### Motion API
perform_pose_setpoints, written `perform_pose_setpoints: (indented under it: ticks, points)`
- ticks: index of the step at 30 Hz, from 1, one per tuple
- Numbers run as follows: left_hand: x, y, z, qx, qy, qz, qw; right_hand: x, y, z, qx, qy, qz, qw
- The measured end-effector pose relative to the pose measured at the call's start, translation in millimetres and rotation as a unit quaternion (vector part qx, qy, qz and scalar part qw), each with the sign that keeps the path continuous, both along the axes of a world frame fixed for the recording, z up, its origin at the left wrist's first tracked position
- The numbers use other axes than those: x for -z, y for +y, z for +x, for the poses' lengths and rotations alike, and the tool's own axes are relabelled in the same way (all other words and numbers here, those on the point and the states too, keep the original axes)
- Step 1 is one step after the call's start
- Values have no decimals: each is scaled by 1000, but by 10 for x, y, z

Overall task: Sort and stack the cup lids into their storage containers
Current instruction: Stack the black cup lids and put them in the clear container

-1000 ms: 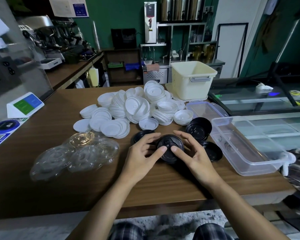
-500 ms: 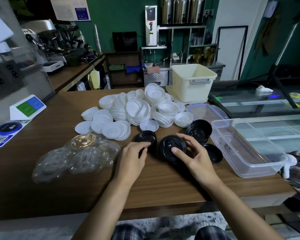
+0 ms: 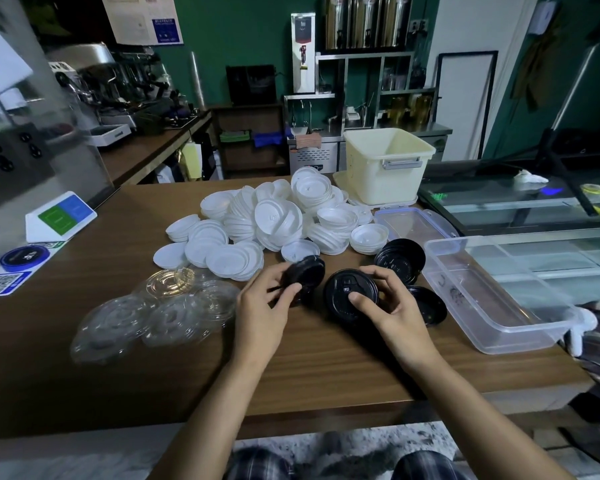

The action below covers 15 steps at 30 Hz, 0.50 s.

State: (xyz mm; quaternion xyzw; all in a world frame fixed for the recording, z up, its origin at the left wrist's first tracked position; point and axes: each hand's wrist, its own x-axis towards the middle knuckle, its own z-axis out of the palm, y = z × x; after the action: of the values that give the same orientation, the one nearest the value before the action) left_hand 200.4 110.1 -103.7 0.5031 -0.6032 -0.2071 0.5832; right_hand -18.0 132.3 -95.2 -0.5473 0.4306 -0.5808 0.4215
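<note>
Leaving right hand's (image 3: 394, 308) lid stack (image 3: 342, 289), left hand (image 3: 262, 308) lifts a black lid (image 3: 307, 271).

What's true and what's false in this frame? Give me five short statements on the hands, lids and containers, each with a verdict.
1. The left hand grips a tilted black lid. True.
2. The right hand is empty. False: it holds a second black lid, thumb on its top.
3. The clear container is full of white lids. False: no lids show in it; the white lids lie piled on the table.
4. The clear lids lie to the left of both hands. True.
5. The cream bin stands beyond the white lids, at the far side of the table. True.
</note>
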Motion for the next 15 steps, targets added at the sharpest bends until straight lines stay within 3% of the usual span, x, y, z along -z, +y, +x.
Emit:
perform_pose_setpoints:
  ticks: [8,15]
  points:
    - [-134,45,-69,79,184,27,979,10,-13,5,-4,-7,-9,1000]
    - [-94,17,-46,114,210,47,970,-13,-13,5,-21,4,-19,1000]
